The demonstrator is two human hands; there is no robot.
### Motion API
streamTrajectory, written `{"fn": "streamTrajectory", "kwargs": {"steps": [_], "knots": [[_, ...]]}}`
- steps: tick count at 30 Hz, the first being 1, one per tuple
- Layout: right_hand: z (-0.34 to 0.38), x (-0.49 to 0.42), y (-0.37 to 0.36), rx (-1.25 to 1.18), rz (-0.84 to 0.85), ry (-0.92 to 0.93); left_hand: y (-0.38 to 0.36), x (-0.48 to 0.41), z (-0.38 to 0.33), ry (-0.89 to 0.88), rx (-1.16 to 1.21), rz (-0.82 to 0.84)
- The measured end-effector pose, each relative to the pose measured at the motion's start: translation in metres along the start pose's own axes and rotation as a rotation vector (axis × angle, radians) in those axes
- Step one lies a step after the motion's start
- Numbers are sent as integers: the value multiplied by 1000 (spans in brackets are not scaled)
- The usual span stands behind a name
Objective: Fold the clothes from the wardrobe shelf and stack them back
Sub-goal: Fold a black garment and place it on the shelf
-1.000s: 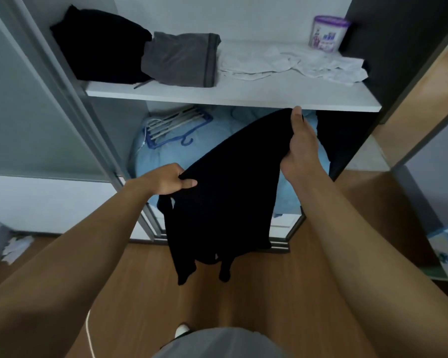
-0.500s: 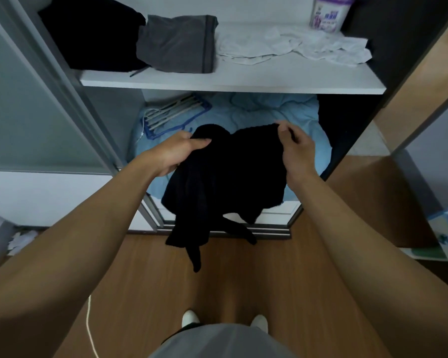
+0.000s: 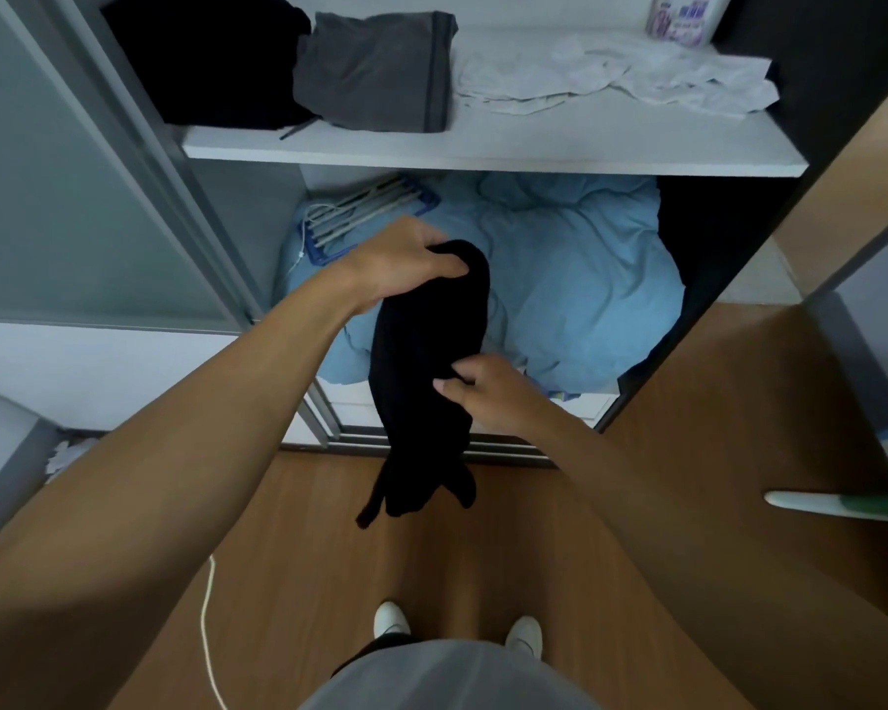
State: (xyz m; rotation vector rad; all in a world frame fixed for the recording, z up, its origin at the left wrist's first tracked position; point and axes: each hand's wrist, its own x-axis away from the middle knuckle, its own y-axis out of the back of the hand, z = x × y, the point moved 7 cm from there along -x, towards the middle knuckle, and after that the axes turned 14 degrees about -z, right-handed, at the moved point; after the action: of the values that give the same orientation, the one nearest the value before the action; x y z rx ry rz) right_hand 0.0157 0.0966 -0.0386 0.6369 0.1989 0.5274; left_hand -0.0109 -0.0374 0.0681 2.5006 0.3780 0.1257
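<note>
A black garment (image 3: 421, 351) hangs folded lengthwise into a narrow strip in front of the open wardrobe. My left hand (image 3: 406, 263) grips its top end, fingers curled over the fold. Lower down, my right hand (image 3: 478, 386) pinches the strip's right edge at mid-height. Its loose ends dangle above the wooden floor. On the white shelf (image 3: 483, 156) above lie a folded black garment (image 3: 211, 58) at the left, a folded grey garment (image 3: 380, 74) next to it, and a crumpled white garment (image 3: 611, 74) at the right.
A light blue duvet (image 3: 560, 279) fills the compartment under the shelf, with a blue hanger rack (image 3: 360, 212) on it. A purple-white tub (image 3: 683, 15) stands at the shelf's back right. A sliding door frame (image 3: 139, 161) runs on the left, a wooden panel (image 3: 841, 187) on the right.
My left hand has taken both top corners together, so the garment now hangs as a narrow strip. My right hand let go of the top and dropped to the strip's middle.
</note>
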Motion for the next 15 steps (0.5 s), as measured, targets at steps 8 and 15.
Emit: {"fn": "streamTrajectory", "kwargs": {"steps": [8,15], "knots": [[34,-25,21,-1229,-282,-619,25,8,37,-12,104,-170],[55,-34,38,-1353,-339,-640,-9,42,70,47,325,204]]}}
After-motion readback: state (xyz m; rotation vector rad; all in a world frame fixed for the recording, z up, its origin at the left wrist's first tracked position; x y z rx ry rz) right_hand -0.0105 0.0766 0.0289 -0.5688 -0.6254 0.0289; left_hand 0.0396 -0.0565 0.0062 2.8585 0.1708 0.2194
